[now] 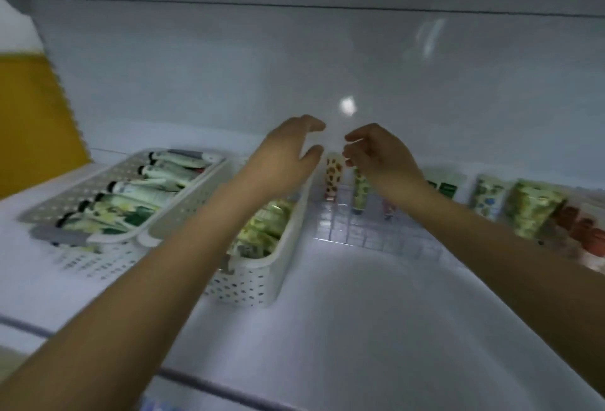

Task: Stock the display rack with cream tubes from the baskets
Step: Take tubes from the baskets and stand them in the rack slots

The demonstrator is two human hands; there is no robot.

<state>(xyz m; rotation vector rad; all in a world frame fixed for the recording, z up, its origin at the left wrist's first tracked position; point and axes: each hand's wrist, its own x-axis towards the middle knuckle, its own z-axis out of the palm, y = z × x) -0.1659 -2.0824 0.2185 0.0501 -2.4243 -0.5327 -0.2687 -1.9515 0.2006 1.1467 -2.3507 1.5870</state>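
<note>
"White plastic baskets [242,283] at the left hold cream tubes [137,188] lying flat. A clear gridded rack [360,230] sits just beside them, with a few tubes upright in it. How will they handle?"
"Probably light, soft and slick; pinch the flat crimped end. The left hand [281,155] hovers spread, holding nothing."
"And the right hand [383,152]?"
"Its fingers curl at the top of a green tube [360,194] in the rack. Blur hides whether they grip it."

bare tabletop [376,306] before the rack [366,234]; basket [262,279] flanks left.
</note>
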